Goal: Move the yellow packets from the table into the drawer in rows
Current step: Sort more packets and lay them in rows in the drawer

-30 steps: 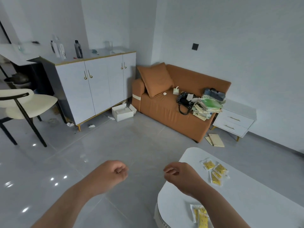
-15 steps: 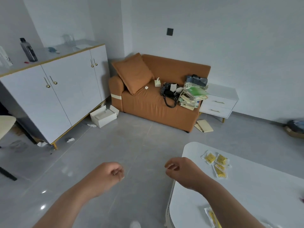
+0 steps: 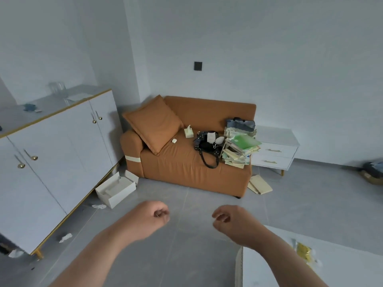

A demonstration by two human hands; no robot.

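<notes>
Empty hands near the table, packets not yet picked up.

Left hand [image 3: 153, 219] and right hand [image 3: 234, 222] hang over the floor at lower centre, each grip loosely curled on nothing, likely between trips. The yellow packets [image 3: 303, 250] lie blurred, clear-edged, on the white table [image 3: 342, 245] at lower right; the bedside drawers [image 3: 273, 155] look closed.

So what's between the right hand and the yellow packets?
Head view: only bare white table and the forearm lie between the right hand and the yellow packets.

Bare forearms [image 3: 99, 251], no sleeves
</notes>
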